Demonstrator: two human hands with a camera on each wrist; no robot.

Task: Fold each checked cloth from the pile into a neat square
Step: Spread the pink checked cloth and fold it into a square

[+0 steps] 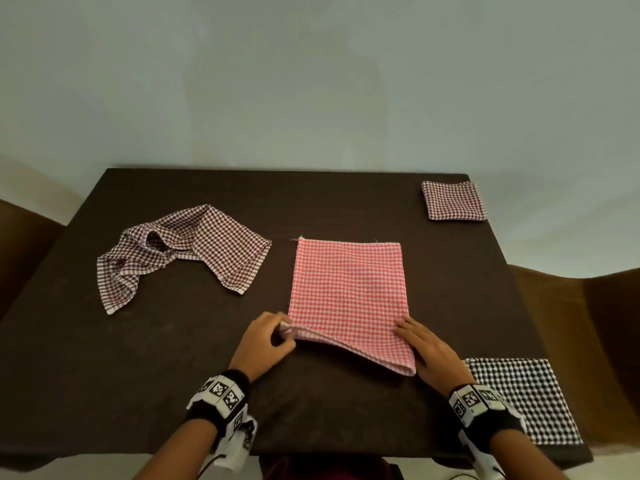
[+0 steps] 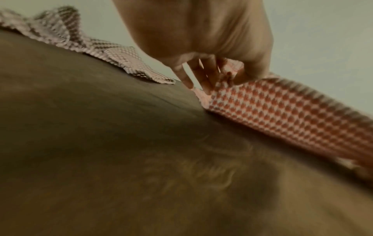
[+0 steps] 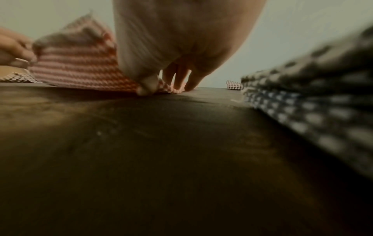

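Observation:
A pink checked cloth point(image 1: 348, 292) lies folded in half at the middle of the dark table point(image 1: 346, 202). My left hand point(image 1: 282, 329) pinches its near-left corner and holds it a little above the table; the wrist view shows the left hand point(image 2: 228, 78) with thumb and fingers closed on the pink cloth point(image 2: 272, 108). My right hand point(image 1: 412, 336) is at the near-right corner, fingers lying on top. In the right wrist view the right hand point(image 3: 161, 86) nips the edge of the pink cloth point(image 3: 80, 70) between thumb and fingers, low against the table.
A crumpled brown checked cloth point(image 1: 180, 251) lies at the left. A folded brown checked square point(image 1: 453, 200) sits at the back right corner. A folded black checked cloth point(image 1: 523, 400) lies at the near right, close beside my right wrist.

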